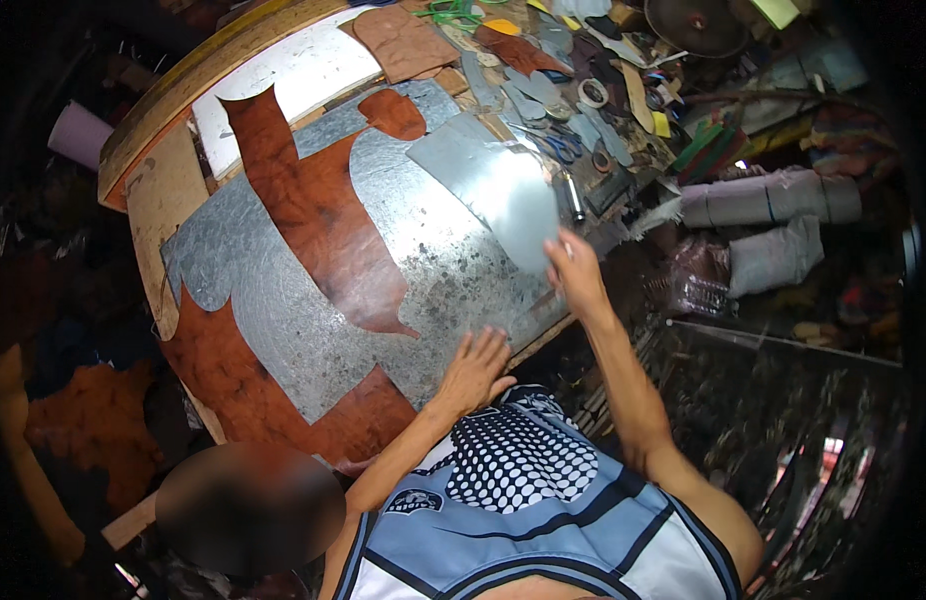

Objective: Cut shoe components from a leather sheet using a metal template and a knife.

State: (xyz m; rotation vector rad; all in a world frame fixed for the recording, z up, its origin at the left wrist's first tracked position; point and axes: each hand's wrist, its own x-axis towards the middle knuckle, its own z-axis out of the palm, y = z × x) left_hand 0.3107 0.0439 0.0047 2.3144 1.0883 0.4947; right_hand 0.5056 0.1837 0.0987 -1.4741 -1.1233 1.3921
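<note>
My left hand (475, 370) lies flat with fingers spread near the front edge of a scuffed, grey metal sheet (268, 285) that covers the worktop. Closed at the near right end of a smooth grey template sheet (483, 180), my right hand (575, 272) grips its rim. That template has a rounded near end and reflects bright light. A long, irregular piece of reddish-brown leather (328, 225) stretches across the metal, left of the template. Another brown leather piece (218, 345) curves around the near left corner of the sheet.
Scissors (563, 148), a tape roll (592, 93) and several cut scraps crowd the far right of the table. A white board (283, 75) and lighter brown leather (403, 42) lie at the back. Rolled material (773, 200) sits at right. Another person's arm (23, 460) shows at far left.
</note>
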